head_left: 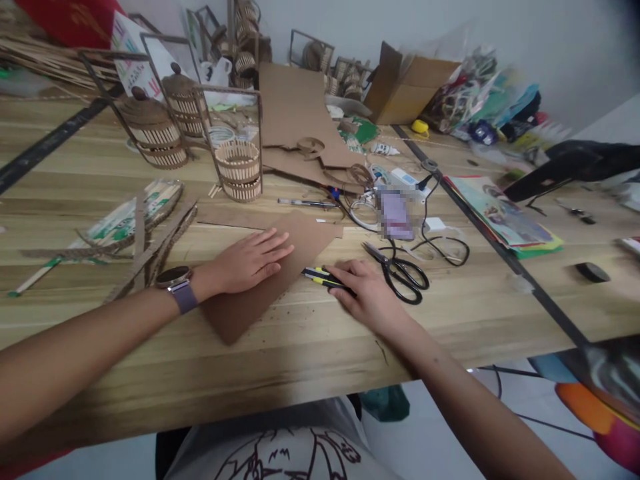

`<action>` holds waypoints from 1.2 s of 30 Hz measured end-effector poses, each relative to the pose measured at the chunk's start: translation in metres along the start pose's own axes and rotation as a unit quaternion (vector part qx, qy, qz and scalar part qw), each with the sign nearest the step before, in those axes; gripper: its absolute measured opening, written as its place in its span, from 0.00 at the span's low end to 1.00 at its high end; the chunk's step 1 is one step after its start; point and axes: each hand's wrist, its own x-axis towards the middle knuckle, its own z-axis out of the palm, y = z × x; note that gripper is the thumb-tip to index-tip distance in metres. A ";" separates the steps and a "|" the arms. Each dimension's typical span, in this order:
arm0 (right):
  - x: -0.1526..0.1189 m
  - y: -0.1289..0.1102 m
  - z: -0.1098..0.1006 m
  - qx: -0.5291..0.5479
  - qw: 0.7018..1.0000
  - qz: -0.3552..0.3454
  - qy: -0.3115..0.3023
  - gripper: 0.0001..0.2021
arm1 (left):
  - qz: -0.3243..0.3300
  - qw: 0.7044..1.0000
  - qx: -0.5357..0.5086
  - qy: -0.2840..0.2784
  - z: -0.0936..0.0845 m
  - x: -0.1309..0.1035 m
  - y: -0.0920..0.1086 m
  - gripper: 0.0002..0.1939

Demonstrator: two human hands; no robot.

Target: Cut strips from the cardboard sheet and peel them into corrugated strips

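My left hand (253,260) lies flat with fingers spread on a piece of brown cardboard (235,310), which rests on the wooden table (310,360). A watch with a purple strap (184,295) is on that wrist. Just right of the cardboard, my right hand (363,290) has its fingers closed over a yellow and black utility knife (325,277), whose front end points left toward the cardboard's edge. Black-handled scissors (400,273) lie on the table beside the right hand. A narrow cardboard strip (227,218) lies along the far side of the cardboard.
Small slatted baskets with tall handles (239,167) stand at the back left. Cardboard strips (145,257) lie left, near packaged sticks (150,207). A phone (396,213), cables and a pen (307,203) lie beyond my hands. Farther back are a large cardboard sheet (293,100) and an open box (410,87).
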 end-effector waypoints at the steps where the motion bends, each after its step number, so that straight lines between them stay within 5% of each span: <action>1: -0.001 -0.003 0.000 0.000 1.000 -0.003 -0.001 0.21 | 0.003 1.000 -0.001 0.002 0.000 0.000 0.000 0.31; 14: -0.016 -0.046 0.015 0.000 0.998 -0.065 -0.002 0.20 | 0.014 1.000 0.003 0.012 -0.001 0.002 0.003 0.29; 36: -0.021 -0.067 0.023 -0.025 0.997 -0.075 -0.010 0.20 | -0.006 1.000 0.016 -0.013 -0.004 0.005 0.007 0.27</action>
